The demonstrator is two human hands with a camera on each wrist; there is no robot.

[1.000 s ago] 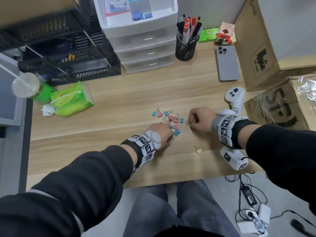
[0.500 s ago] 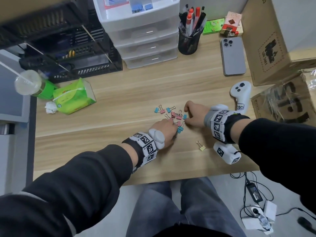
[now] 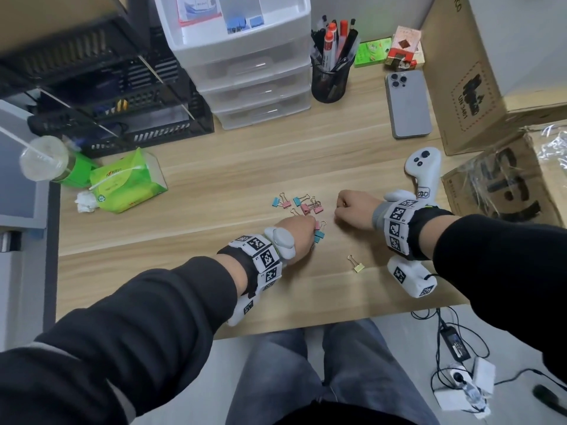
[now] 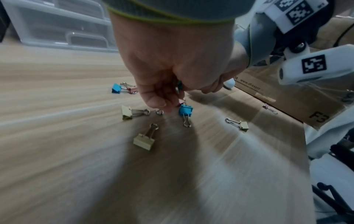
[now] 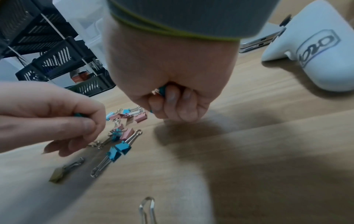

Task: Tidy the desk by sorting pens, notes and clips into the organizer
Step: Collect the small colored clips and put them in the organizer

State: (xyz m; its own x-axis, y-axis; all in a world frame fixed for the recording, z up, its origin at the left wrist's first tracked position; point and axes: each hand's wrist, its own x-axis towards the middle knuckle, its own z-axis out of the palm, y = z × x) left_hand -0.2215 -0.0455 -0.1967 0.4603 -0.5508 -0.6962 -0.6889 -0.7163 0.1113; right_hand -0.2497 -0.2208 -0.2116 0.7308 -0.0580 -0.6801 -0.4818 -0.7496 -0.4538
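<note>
Several pink and blue binder clips (image 3: 306, 205) lie scattered mid-desk, and a yellow clip (image 3: 357, 265) lies apart, nearer the front edge. My left hand (image 3: 303, 230) hovers at the pile's near side, fingers curled round a teal clip (image 5: 78, 114), its fingertips (image 4: 162, 106) just over a blue clip (image 4: 185, 110). My right hand (image 3: 345, 210) is a fist to the right of the pile, gripping a teal clip (image 5: 162, 91). The white drawer organizer (image 3: 245, 72) stands at the back, with blue clips (image 3: 237, 24) in its top tray.
A black pen cup (image 3: 329, 78) stands right of the drawers, with a phone (image 3: 408, 105) and cardboard boxes (image 3: 491, 72) further right. A white controller (image 3: 425, 170) lies by my right wrist. A green tissue pack (image 3: 129, 182), a lidded cup (image 3: 43, 162) and black trays (image 3: 122, 111) fill the left.
My right hand reached a finger into the pile, then drew back right into a fist. My left hand edged forward to the pile's near side.
</note>
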